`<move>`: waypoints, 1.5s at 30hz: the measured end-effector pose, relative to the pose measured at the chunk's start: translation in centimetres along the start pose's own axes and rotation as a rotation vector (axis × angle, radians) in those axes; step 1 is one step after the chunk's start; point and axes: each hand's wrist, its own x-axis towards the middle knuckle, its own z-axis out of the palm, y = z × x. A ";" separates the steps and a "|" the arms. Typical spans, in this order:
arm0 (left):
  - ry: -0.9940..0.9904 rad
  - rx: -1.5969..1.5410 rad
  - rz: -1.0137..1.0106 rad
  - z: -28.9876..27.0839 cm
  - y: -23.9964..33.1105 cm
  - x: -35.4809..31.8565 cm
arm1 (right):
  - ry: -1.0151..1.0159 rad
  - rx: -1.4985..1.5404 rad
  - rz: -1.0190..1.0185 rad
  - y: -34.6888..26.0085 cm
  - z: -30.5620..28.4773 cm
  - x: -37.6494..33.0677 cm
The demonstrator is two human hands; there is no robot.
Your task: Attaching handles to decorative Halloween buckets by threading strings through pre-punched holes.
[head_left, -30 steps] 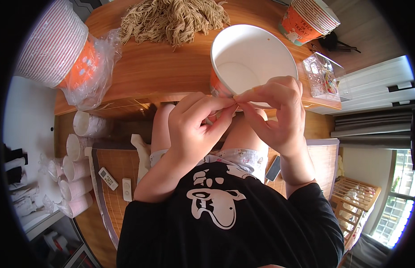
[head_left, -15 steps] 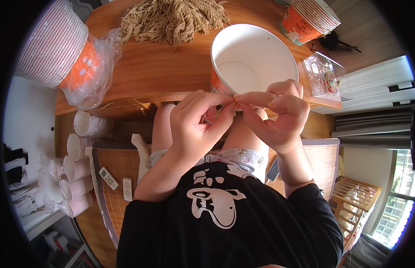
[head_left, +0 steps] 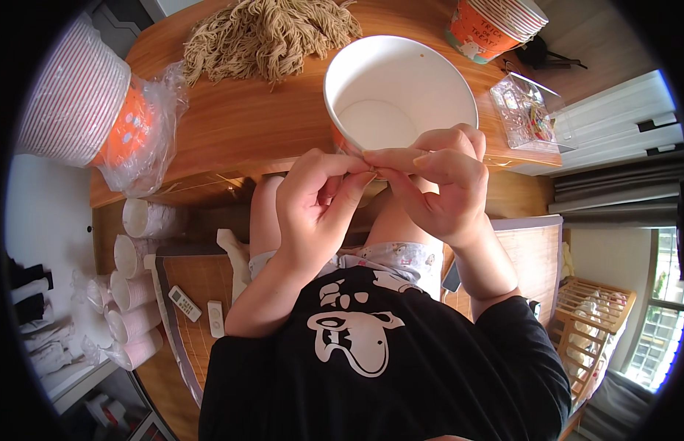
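A large paper bucket, white inside and orange outside, stands at the table's near edge with its mouth tilted toward me. A small hole shows near its far rim. My left hand and my right hand meet at its near side, each with thumb and forefinger pinched together. Whatever lies between those fingertips is too small and covered to name. A heap of tan twine lies on the table beyond the bucket, to the left.
Plastic-wrapped nested buckets lean at the left. More stacked orange buckets stand back right, near a clear plastic box of small coloured pieces. Wrapped pink cups sit low left, beside a remote control.
The whole scene, hands included, has shifted slightly left in the view. Both hands keep their pinch at the bucket's near side, with fingertips a little closer together.
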 end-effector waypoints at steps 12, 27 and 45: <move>0.013 0.062 0.015 -0.1 -0.1 0.0 | 0.204 0.038 -0.080 1.3 1.5 -1.1; 0.034 0.001 0.029 0.5 -0.7 -0.1 | 0.108 0.092 -0.048 1.0 0.6 -0.6; 0.042 -0.047 -0.009 0.7 -0.9 -0.1 | 0.040 0.137 0.124 0.2 -0.3 -0.1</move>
